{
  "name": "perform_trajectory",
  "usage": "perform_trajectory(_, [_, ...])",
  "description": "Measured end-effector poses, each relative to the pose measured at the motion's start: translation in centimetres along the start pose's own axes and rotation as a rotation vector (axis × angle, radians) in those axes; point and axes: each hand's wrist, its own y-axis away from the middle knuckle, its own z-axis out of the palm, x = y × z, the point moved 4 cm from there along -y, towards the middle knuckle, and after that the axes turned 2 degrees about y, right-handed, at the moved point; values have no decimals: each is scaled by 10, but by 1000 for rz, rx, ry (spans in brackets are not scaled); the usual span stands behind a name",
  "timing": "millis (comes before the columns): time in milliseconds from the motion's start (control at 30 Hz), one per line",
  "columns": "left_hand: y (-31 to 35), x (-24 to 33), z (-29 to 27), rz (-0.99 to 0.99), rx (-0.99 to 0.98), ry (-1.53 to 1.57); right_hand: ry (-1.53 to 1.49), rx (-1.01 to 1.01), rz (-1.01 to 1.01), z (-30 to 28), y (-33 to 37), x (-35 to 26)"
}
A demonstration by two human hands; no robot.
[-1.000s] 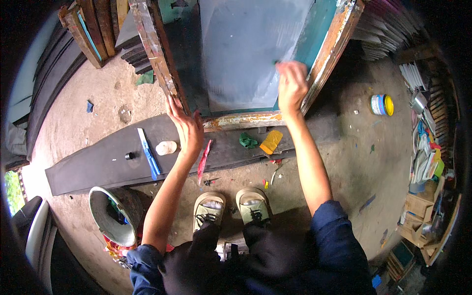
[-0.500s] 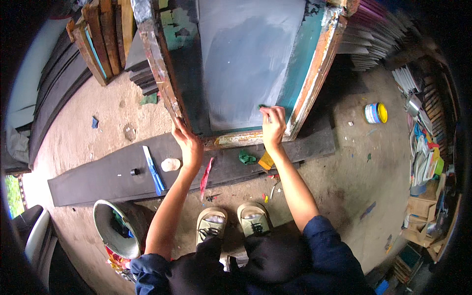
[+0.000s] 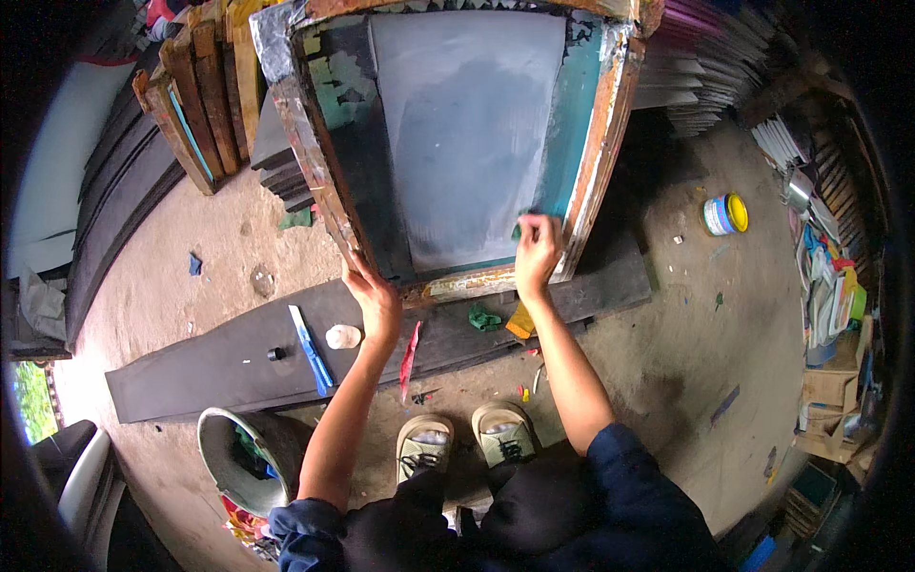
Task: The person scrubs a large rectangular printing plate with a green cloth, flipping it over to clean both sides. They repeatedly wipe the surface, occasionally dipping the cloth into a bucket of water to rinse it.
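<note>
A worn wooden screen-printing frame [image 3: 607, 124] leans tilted in front of me, its pale grey-blue mesh [image 3: 467, 143] bordered by teal and dark coating. My left hand [image 3: 374, 307] grips the frame's lower left corner. Near the lower right corner of the mesh, my right hand [image 3: 538, 253] pinches a small green rag [image 3: 518, 230] against the surface. Most of that rag is hidden by my fingers. Below the frame, on a dark board [image 3: 214, 362], lie another crumpled green rag [image 3: 484, 317] and a yellow block [image 3: 520, 322].
A blue utility knife [image 3: 313, 355], a whitish round lump [image 3: 343, 337], a black cap [image 3: 275, 354] and a red strip [image 3: 410, 360] lie on the board. A bucket [image 3: 212, 458] stands at lower left. A yellow-lidded can [image 3: 726, 214] lies right; wooden frames [image 3: 205, 86] lean at upper left.
My right hand has moved the green rag slightly right and down across the mesh, toward its right border. My left hand stays at the frame's corner. The whole view has shifted a little.
</note>
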Motion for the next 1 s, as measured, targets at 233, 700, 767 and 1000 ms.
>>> perform_trajectory(233, [-5,2,6,24,29,37,-66,69,-32,2,-43,-18])
perform_trajectory(700, [2,-2,10,76,-58,-118,30,177,-238,-9,-77,-50])
perform_trajectory(767, [-1,-2,14,68,-33,-98,128,127,-269,-9,-42,-21])
perform_trajectory(1000, [6,-7,19,26,-123,-95,-23,225,-234,-7,-106,-48])
